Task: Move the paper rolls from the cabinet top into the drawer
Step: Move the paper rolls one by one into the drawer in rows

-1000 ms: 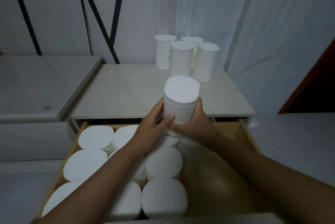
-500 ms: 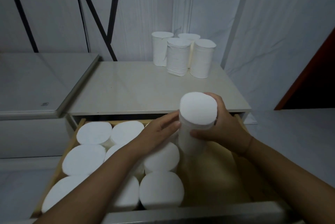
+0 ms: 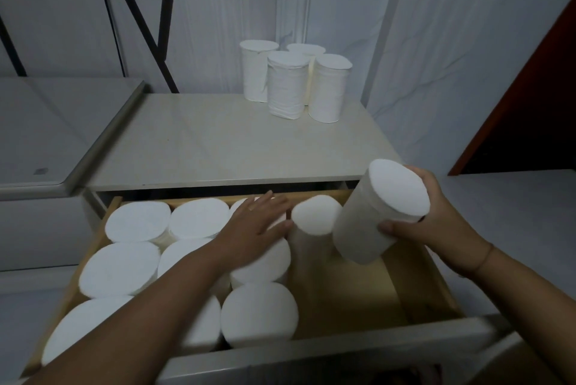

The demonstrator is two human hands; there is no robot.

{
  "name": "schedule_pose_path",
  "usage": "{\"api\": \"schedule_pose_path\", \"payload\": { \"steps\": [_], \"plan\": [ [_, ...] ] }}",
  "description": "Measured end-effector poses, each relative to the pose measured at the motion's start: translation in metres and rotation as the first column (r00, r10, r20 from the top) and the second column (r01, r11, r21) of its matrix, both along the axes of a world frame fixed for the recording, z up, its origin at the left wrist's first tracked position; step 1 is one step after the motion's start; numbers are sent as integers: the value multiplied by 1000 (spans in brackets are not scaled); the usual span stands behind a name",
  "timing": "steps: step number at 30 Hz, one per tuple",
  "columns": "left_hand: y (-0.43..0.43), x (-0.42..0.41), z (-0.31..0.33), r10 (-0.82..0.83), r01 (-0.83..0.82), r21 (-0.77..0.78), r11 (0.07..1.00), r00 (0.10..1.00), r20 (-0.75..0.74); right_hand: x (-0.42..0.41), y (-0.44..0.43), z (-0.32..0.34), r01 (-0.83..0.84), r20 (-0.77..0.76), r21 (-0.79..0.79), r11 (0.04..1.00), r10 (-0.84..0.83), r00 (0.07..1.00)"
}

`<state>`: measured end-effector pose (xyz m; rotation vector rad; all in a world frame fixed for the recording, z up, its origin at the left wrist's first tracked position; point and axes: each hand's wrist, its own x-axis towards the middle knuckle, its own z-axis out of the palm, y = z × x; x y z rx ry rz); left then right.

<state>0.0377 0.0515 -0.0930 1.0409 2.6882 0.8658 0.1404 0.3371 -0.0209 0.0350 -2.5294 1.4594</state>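
The paper roll hangs tilted, its top leaning right, over the bare right part of the open drawer. The right hand grasps it, with the fingers behind its upper end and the thumb pressed against its side. Just beside it on the left, a standing roll rises a little above its neighbours. The left hand lies flat with straight fingers, holding nothing, on the packed rolls. Its fingertips are close to the standing roll, but I cannot tell whether they touch it. The packed rolls stand on end in rows and fill the drawer's left and middle. At the far right of the cabinet top, four more rolls stand upright in a tight cluster, well apart from both hands.
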Motion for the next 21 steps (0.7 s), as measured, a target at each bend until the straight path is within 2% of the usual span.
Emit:
{"api": "schedule_pose_path", "payload": {
  "steps": [4, 7, 10, 17, 21],
  "plan": [
    [0, -1, -7, -19, 8, -104, 995, 994, -107, -2, 13, 1, 31, 36, -84, 996, -28, 999],
    [5, 5, -3, -41, 35, -44, 998, 991, -129, 0, 26, 2, 60, 52, -125, 990, -54, 997],
    [18, 11, 4, -59, 62, 15, 998, 987, -147, -1, 31, 0, 74, 70, -51, 996, -70, 995],
    [53, 7, 0, -164, 111, -199, 974, 946, -279, -15, 16, -39, 30, 69, 152, 988, -41, 997],
    [58, 6, -5, -153, 104, -183, 978, 948, -278, -20, 8, -58, -34, 73, 185, 982, 21, 997]
  ]
}}
